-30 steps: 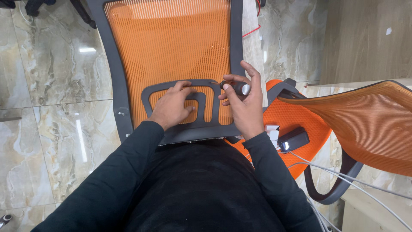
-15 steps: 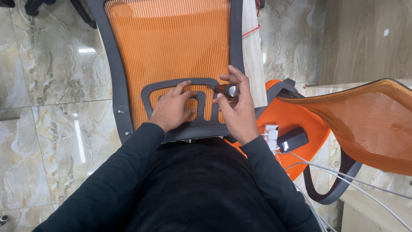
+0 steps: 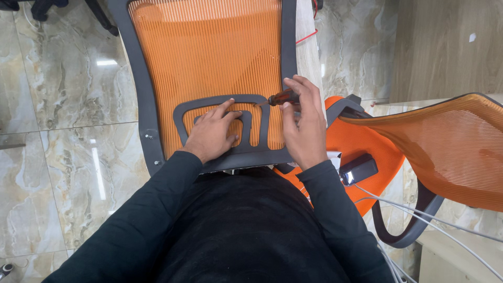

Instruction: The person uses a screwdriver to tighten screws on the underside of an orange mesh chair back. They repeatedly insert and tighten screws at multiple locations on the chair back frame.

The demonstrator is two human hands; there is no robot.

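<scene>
An orange mesh chair back [image 3: 209,57] with a dark grey frame lies in front of me. A grey lumbar bracket [image 3: 262,123] is fixed across its lower part. My left hand [image 3: 212,133] lies flat on the bracket, fingers spread over its centre bars. My right hand [image 3: 304,123] holds a screwdriver [image 3: 280,98] with a dark reddish handle, lying nearly level. The tip points left at the bracket's upper right corner.
A second orange mesh chair back [image 3: 445,147] lies at the right. Beneath it sits an orange seat part [image 3: 361,144] with a small black box [image 3: 359,169] on it. Grey cables [image 3: 429,222] run to the lower right. Marble floor tiles [image 3: 63,105] fill the left.
My right hand has turned over and moved up. The screwdriver has gone from end-on to lying level, tip against the bracket's upper right corner. My left hand has stayed on the bracket.
</scene>
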